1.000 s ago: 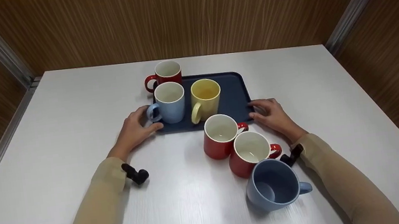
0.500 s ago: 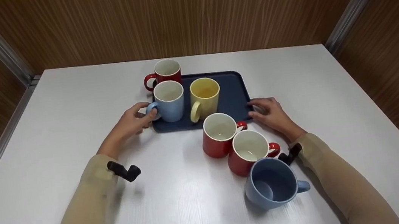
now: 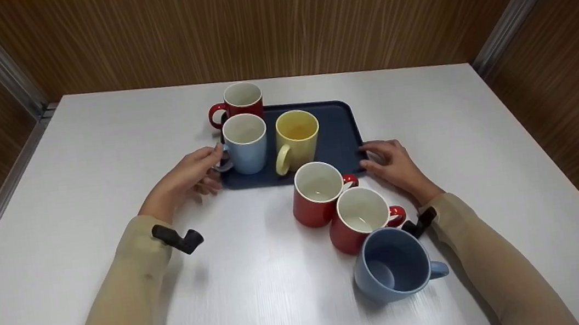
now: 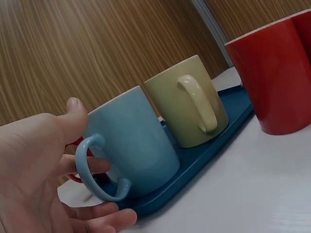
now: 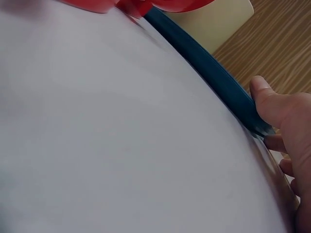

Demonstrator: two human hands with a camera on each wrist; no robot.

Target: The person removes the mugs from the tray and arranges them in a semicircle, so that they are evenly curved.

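Altogether three red mugs [image 3: 317,194], two blue mugs [image 3: 245,143], one yellow mug [image 3: 296,138]

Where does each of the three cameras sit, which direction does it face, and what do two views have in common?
Head: sits above, faces forward and down at the white table, navy tray and mugs; both sleeved arms, left hand and right hand show.
Left wrist: sits low near the table, faces the light blue mug on the tray; the left hand's thumb and fingers show at its handle.
Right wrist: sits low over the table, faces the tray's edge; the right hand's fingers touch it.
Shared: head and left wrist views both show the yellow mug.
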